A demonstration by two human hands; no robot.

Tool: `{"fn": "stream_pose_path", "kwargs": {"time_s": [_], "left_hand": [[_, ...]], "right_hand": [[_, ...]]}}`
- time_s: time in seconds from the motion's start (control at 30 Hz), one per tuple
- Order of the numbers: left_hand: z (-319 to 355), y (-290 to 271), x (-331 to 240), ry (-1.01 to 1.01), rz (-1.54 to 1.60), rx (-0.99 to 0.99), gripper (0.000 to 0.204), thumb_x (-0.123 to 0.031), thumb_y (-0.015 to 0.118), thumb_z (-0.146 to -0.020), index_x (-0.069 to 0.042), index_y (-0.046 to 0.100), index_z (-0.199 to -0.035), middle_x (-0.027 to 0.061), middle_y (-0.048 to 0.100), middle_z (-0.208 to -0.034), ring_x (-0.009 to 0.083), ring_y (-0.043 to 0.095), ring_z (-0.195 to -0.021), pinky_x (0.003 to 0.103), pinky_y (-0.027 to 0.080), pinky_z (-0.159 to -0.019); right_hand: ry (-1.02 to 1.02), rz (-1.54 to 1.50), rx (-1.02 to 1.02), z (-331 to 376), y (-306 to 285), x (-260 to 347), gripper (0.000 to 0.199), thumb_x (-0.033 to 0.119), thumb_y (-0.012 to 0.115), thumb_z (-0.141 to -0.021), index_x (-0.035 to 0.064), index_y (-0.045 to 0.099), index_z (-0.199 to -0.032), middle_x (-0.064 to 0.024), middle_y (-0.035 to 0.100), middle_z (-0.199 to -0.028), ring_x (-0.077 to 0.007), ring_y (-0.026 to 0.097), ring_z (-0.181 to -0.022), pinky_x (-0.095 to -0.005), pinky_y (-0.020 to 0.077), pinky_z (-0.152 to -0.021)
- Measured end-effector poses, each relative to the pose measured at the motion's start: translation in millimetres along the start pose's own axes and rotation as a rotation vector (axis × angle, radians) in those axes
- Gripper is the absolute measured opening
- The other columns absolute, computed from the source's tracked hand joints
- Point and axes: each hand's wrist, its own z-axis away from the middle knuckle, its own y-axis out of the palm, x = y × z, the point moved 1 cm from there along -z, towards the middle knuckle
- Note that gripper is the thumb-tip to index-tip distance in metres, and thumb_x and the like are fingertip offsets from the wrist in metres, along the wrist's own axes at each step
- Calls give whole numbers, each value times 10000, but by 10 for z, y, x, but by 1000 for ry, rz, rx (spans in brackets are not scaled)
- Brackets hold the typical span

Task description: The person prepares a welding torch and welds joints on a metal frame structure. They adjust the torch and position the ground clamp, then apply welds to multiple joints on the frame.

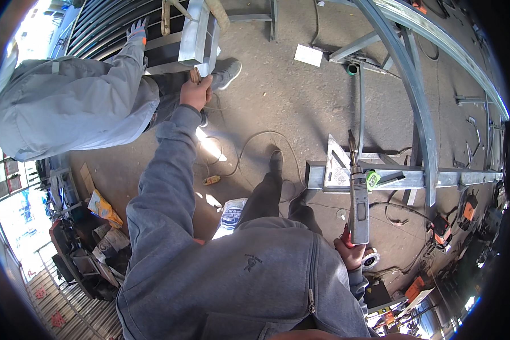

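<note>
My left hand (196, 94) reaches forward and is closed around a short brown piece (195, 75), mostly hidden by my fingers. Just beyond it is the end of a square steel tube (192, 51). My right hand (350, 253), low at my right side, is wrapped around the red lower part of a long grey tool (359, 207) with a narrow dark tip pointing forward. Under that tool, a horizontal steel tube (405, 178) carries a triangular metal square (337, 165) and a green tape measure (373, 179). A toothed-looking round disc (370, 260) shows beside my right hand.
At left a co-worker in a light jacket (73, 105) rests a gloved hand (137, 33) on dark bars (105, 25). Curved steel framing (402, 73) rises at right. A cable (266, 134) loops over the floor. A cluttered cart (76, 258) stands lower left.
</note>
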Motion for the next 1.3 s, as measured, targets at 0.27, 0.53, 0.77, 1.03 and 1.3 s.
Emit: {"fn": "stream_pose_path", "kwargs": {"time_s": [0.27,0.53,0.77,1.03,1.3], "left_hand": [[-37,-34,-80,-12,-14,2,398,-301,748,-915,-33,611,-655,46,613,-567,135,567,-457,305,425,-447],[-24,11,-57,-3,-25,6,435,-315,709,-955,-68,590,-617,35,579,-535,128,519,-433,296,367,-426],[652,210,648,-53,-100,68,444,-306,689,-973,-88,583,-602,20,572,-538,119,503,-439,297,342,-425],[1543,553,960,-280,189,82,264,-202,707,-952,-67,562,-777,34,562,-590,126,496,-451,297,377,-430],[1419,718,402,-195,90,127,345,-234,705,-973,-62,550,-718,19,552,-587,107,489,-452,294,370,-431]], "right_hand": [[14,21,0,-25,-1,19,204,50,785,-718,41,628,-848,0,616,-729,-106,591,-662,-289,483,-626],[27,-20,14,-44,-14,38,196,22,775,-721,45,623,-843,2,613,-731,-105,586,-662,-283,480,-625],[85,8,36,-59,-30,13,236,40,785,-725,42,629,-902,-4,626,-757,-101,588,-682,-287,489,-643],[18,25,84,-88,-82,-71,268,66,798,-735,32,632,-943,-8,636,-766,-113,599,-682,-298,503,-651],[9,12,167,-66,-205,-381,497,49,820,-722,11,638,-1183,-28,686,-960,-120,625,-875,-315,522,-794]]}}
